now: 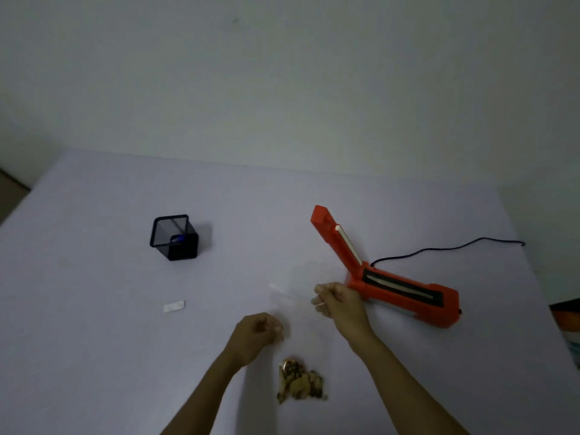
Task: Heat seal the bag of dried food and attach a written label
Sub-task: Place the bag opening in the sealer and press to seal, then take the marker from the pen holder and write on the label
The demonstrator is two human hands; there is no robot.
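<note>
Near the table's front edge, I had my left hand (257, 332) and right hand (337, 301) pinching the clear bag (298, 312), dried food (299, 383) at its bottom. Nothing was sealed: the orange sealer (392, 287) gaped open, and the label (174, 306) lay untouched.

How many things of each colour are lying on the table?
Orange: 1, heat sealer
Black: 1, mesh pen holder
White: 1, label
Clear: 1, bag with brown dried food
Total: 4
</note>
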